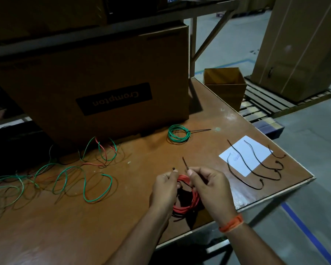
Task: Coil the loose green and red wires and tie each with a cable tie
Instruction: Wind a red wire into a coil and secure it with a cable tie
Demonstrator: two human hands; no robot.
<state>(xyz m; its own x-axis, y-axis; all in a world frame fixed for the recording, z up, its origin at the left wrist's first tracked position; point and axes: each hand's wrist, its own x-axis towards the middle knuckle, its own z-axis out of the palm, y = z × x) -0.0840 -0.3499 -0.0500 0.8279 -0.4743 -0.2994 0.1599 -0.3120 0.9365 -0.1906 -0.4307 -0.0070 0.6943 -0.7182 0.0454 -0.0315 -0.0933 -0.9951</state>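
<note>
The table looks like brown laminated board, smooth with a bit of a sheen where the light hits near the edge, and the big box behind it is plain matt cardboard, same as the small open box. The wires, both the green coil and the red coil, have that smooth plastic coating, and the cable ties look like thin black plastic lying on a matt white sheet of paper.

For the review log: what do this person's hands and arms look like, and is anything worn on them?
Both forearms are bare, with no sleeves in view, and both hands are ungloved. The right wrist carries an orange band. The left hand and right hand show no rings or markings that I can make out in this dim light.
</note>
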